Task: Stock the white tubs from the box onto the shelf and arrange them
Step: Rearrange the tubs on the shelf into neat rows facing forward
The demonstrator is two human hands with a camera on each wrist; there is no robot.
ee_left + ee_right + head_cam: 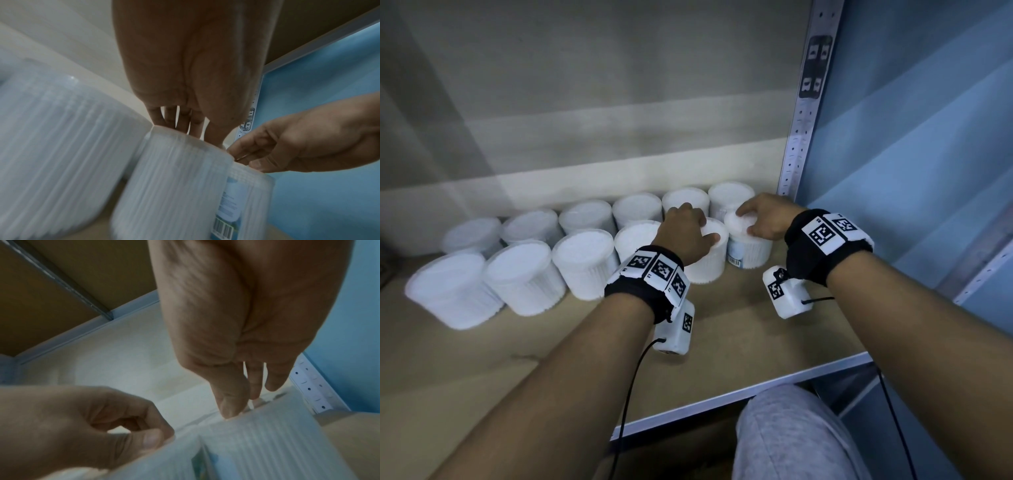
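Observation:
Two rows of white ribbed tubs stand on the wooden shelf (722,329). My left hand (690,228) grips a front-row tub (705,263) from above, fingers over the far rim and thumb on the near rim. In the left wrist view my left hand's fingers (180,120) reach down onto that tub's (174,181) lid. My right hand (763,217) grips the neighbouring tub (751,251), which bears a blue barcode label, by its lid. In the right wrist view the right thumb (232,400) presses on this tub's (267,444) rim. The two tubs touch. The box is out of view.
Several more tubs fill the back row (637,209) and the front row's left part (520,277). A perforated metal upright (799,120) and a blue wall (928,137) close off the right side. Bare shelf board lies in front of the tubs. My grey-clad knee (791,435) is below the shelf edge.

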